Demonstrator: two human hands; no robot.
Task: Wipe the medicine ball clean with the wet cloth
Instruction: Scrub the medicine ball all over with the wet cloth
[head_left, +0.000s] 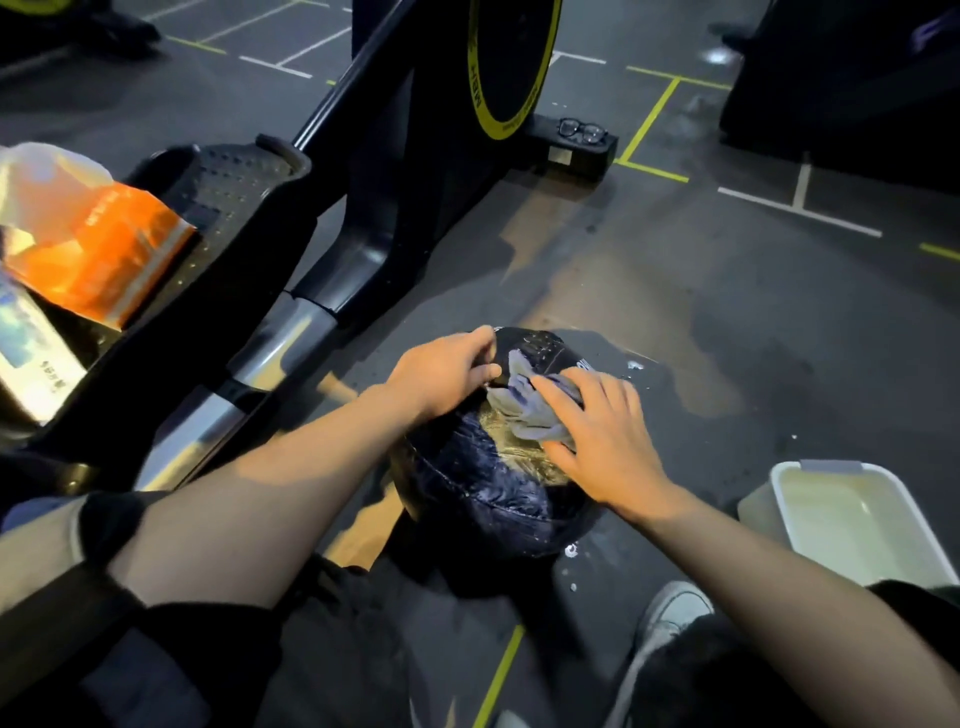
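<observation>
Medicine ball (483, 493): one; right hand (605, 431) flat, pressing one cloth (524, 410); left hand (441, 371) steadying.

Tight on the left, open on the right

Exercise machine's black frame and silver rail (280, 343) crowd close left of the dark, wet, round medicine ball (483, 483); white plastic tub (852, 514) sits near right; bare wet grey floor (727, 312) beyond the ball lies open.

Dark round stitched medicine ball (483, 493) on the floor, crumpled pale cloth (530, 410) on top under the right hand (602, 436), left hand (441, 371) on its left side, white rectangular plastic tub (852, 514) to the right, black exercise machine (332, 208) behind-left, black-framed glasses (582, 130) on its base.
</observation>
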